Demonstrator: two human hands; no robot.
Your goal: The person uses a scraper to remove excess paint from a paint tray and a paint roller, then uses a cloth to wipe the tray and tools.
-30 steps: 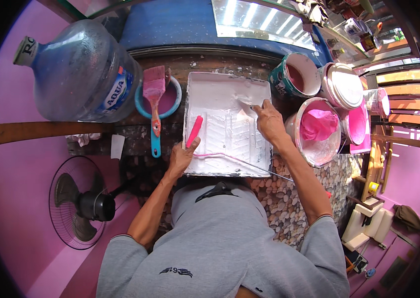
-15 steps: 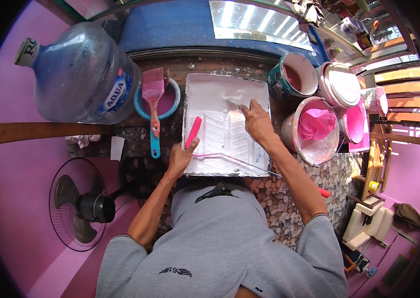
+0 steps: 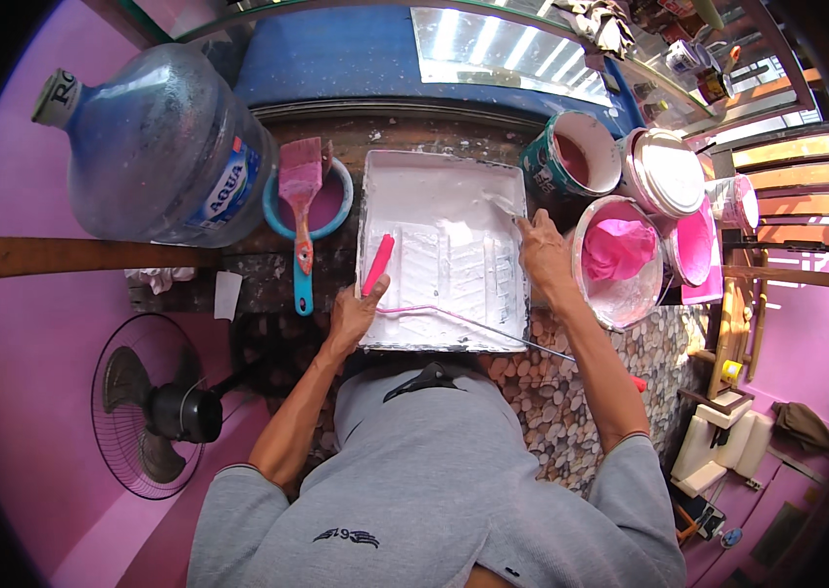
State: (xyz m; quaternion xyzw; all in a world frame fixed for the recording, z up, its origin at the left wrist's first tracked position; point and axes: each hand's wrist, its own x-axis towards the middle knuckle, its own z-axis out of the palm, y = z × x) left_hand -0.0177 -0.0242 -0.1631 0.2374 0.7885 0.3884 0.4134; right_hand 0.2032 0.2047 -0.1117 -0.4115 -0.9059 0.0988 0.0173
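A rectangular paint tray [image 3: 405, 176], coated in thick white paint, lies in front of me. My left hand [image 3: 351, 318] is closed at its left edge, thumb against a pinkish-red stick [image 3: 378, 265]; the fingers beneath are partly hidden. A thin metal rod [image 3: 493, 330] crosses the near end of the tray, running from beside that hand under my right forearm to a red handle [image 3: 639, 384]. At the tray's right side my right hand [image 3: 544, 255] is closed on a small scraper, whose paint-smeared blade [image 3: 501, 204] points up and left over the paint.
A wide brush [image 3: 303, 206] rests across a blue-rimmed bowl [image 3: 271, 211] beside a big water bottle [image 3: 160, 147]. To the right stand a teal bucket [image 3: 547, 162], a lidded pail [image 3: 667, 174] and a bucket with pink cloth [image 3: 618, 248]. A fan [image 3: 155, 407] stands lower left.
My right hand has moved right and slightly nearer me, bringing the scraper from the tray's middle to its right side. My left hand has stayed at the left edge.
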